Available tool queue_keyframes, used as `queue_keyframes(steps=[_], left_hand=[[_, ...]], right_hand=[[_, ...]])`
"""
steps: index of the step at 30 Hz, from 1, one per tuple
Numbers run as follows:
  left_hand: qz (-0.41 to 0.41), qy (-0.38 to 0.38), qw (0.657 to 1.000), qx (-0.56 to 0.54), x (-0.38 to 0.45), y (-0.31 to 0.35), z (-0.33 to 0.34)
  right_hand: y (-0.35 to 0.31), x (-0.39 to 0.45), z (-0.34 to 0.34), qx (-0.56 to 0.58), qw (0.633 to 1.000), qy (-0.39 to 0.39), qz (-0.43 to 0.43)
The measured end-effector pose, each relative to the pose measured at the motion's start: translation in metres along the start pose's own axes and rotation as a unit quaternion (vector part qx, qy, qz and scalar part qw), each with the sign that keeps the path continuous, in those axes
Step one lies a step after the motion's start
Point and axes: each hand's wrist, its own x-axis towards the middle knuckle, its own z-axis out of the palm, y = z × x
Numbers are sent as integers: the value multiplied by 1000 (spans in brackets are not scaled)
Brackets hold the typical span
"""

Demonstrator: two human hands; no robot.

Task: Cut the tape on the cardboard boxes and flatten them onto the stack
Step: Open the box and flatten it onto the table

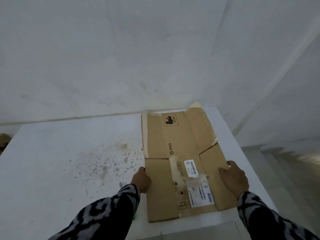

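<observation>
A flattened brown cardboard box point(183, 153) with a PICO print, white labels and torn clear tape lies on the right part of a white table point(69, 161). More cardboard edges show beneath it along its left and far sides. My left hand point(141, 181) grips the box's left edge, fingers tucked under it. My right hand point(233, 177) holds the right edge, thumb on top of the flap and fingers round the side. No cutting tool is clearly in view.
The tabletop's left half carries brown stains and specks point(110, 160). White walls point(121, 49) stand close behind and to the right. A small green thing point(134, 218) peeks out beside my left sleeve. The floor point(285, 161) drops away right of the table.
</observation>
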Motion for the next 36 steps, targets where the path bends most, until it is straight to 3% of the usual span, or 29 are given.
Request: queue_keyframes(steps=[6, 10, 12, 15, 24, 28, 32, 36], left_hand=[[52, 89, 994, 29, 18, -8, 12], [31, 33, 990, 131, 17, -3, 25], [36, 18, 981, 192, 13, -2, 34], [34, 25, 974, 221, 15, 0, 40], [64, 27, 964, 256, 21, -3, 36], [98, 3, 958, 270, 11, -10, 21], [170, 29, 968, 184, -10, -30, -13], [167, 11, 984, 62, -41, -70, -68]], right_hand=[[18, 32, 10, 19, 1000, 20, -9], [26, 25, 26, -187, 978, 53, -74], [28, 16, 40, -265, 955, -8, -133], [33, 16, 59, -303, 937, -147, -91], [39, 29, 64, -275, 946, -152, -80], [33, 15, 68, -250, 959, -101, -84], [4, -19, 91, -91, 987, -41, -128], [-58, -81, 122, 71, 984, -96, -133]])
